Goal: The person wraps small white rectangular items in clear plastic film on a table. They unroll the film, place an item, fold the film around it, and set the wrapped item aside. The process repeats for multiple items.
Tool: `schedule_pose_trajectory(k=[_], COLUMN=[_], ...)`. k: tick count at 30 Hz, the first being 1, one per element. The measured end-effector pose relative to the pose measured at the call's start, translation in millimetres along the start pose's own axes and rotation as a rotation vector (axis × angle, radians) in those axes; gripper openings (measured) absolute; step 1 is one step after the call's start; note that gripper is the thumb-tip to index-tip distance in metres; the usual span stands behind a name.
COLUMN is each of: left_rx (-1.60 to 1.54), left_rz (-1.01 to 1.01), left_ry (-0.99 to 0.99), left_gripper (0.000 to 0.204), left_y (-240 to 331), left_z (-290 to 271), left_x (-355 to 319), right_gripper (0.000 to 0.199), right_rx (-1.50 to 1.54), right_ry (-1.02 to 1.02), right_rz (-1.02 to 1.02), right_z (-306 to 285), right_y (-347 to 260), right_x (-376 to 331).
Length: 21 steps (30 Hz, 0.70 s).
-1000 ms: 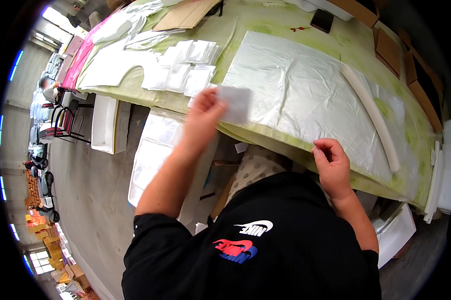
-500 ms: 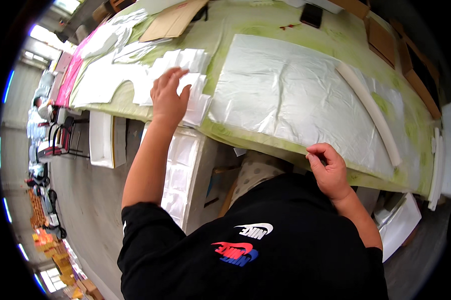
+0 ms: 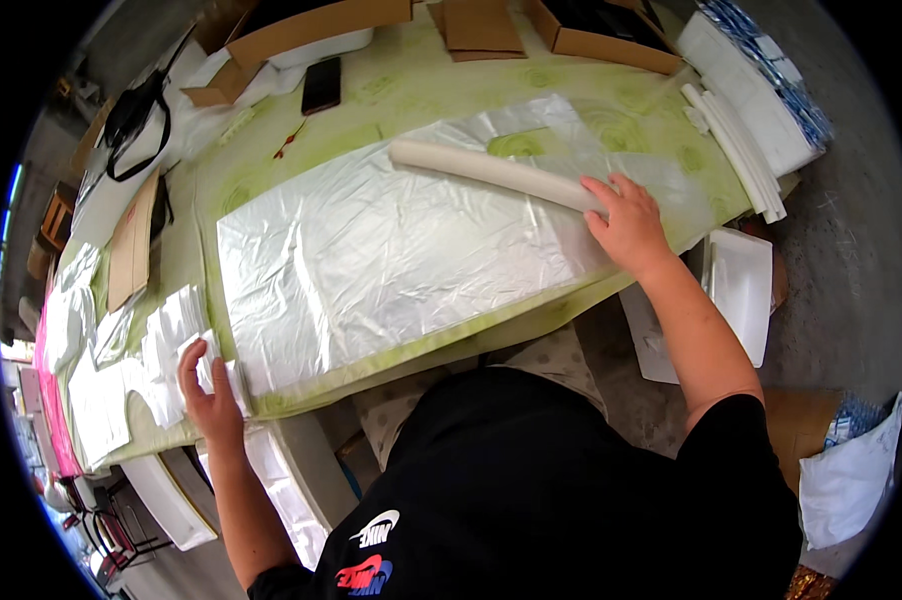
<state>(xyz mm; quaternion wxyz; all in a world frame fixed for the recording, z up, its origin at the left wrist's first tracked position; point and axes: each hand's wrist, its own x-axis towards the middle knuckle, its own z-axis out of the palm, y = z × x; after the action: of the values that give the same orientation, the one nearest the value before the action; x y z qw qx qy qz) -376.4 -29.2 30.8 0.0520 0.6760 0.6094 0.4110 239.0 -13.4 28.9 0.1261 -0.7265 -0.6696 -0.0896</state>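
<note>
A long pale tube (image 3: 491,174) lies across a sheet of thin shiny plastic film (image 3: 371,260) spread on the table. My right hand (image 3: 631,225) is at the tube's right end, thumb on the near side and fingers on the far side. At the left, my left hand (image 3: 211,395) is over stacked white folded pieces (image 3: 174,335); thumb and fingers are apart with nothing between them. I cannot tell whether it touches the stack.
A green patterned cloth covers the table (image 3: 381,90). Toward the back are a black phone (image 3: 321,86) and open cardboard boxes (image 3: 611,35). White rolls (image 3: 736,150) lie along the right edge. A white foam box (image 3: 739,290) stands below on the right.
The view has swung to the right. My right hand has gone from the table's front edge to the tube's end. My left hand stays near the white stack.
</note>
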Motion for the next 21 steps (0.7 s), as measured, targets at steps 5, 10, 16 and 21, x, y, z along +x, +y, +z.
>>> schedule_pose_trajectory(k=[5, 10, 16, 21], left_rx=[-0.368, -0.528, -0.481, -0.325], left_rz=[-0.025, 0.161, 0.542, 0.483], left_ry=[-0.217, -0.505, -0.668, -0.941], left_gripper=[0.033, 0.034, 0.038, 0.039], left_y=[74, 185, 281, 341], left_z=[66, 125, 188, 262], left_x=[-4, 8, 38, 55], right_gripper=[0.058, 0.071, 0.078, 0.074], right_rx=[0.247, 0.527, 0.725, 0.877], right_ry=[-0.416, -0.598, -0.633, -0.522], right_rz=[0.138, 0.205, 0.271, 0.300], right_z=[-47, -63, -59, -47], right_y=[-16, -62, -65, -43], right_x=[-15, -65, -79, -107])
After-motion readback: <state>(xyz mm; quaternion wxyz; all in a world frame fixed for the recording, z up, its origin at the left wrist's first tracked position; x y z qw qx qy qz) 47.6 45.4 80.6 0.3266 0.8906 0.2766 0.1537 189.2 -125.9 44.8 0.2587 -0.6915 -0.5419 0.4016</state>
